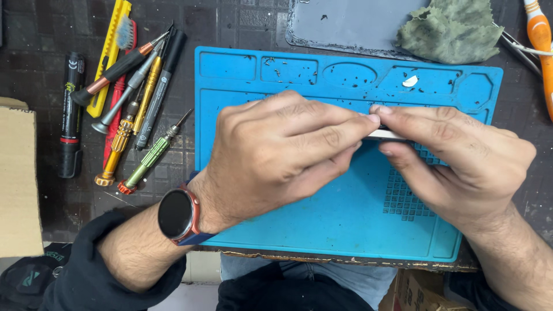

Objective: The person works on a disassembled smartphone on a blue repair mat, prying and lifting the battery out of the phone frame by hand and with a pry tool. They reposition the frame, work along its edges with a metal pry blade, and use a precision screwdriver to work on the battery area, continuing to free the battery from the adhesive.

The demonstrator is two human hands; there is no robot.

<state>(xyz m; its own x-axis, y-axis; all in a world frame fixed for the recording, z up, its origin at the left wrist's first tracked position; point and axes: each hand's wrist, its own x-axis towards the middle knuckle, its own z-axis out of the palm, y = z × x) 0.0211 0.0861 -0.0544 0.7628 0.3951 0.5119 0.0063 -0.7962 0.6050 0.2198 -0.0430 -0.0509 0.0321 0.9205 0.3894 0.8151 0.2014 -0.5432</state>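
My left hand [276,152] and my right hand [461,158] meet over a blue silicone work mat [322,224]. Both pinch a small flat pale part [387,134] between thumb and fingers; most of it is hidden by the fingers. A dark round watch [175,214] with a red rim sits on my left wrist. The hands hover just above the mat's middle, near its grid of small square pockets [403,201].
Left of the mat lie several screwdrivers [147,158], a brush, a yellow utility knife [109,55] and a black marker [70,115]. A grey slab [345,26] with a green cloth [452,29] lies behind the mat. An orange tool [541,40] is at the right, cardboard [17,184] at the left.
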